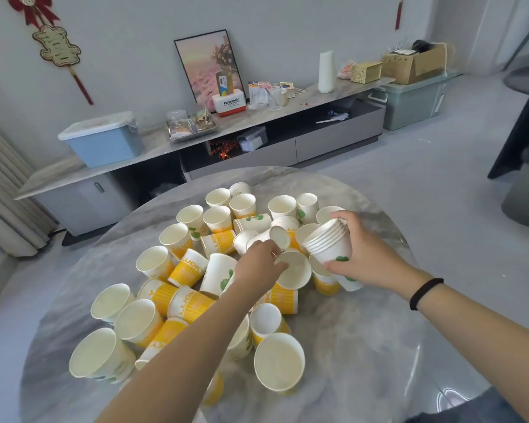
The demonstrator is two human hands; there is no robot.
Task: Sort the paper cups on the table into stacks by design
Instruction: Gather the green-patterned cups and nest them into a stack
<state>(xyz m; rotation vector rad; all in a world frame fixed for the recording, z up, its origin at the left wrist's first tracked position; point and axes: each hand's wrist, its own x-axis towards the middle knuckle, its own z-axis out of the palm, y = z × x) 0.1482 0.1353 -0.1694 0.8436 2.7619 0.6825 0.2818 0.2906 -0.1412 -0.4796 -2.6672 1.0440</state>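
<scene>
Several loose paper cups cover the round grey table (364,331), some upright, some on their sides. Two designs show: yellow "LUCKY" cups (187,267) and white cups with green leaves (219,274). My right hand (359,254) grips a nested stack of green-leaf cups (332,244), tilted to the left above the pile. My left hand (258,265) reaches into the middle of the pile, its fingertips pinching the rim of a cup lying on its side (295,271). That cup's design is hidden.
A long low cabinet (196,141) stands behind the table with a blue storage box (103,141), a framed picture and small items. The table's right and near-right part (379,361) holds no cups. A dark chair and bin stand at far right.
</scene>
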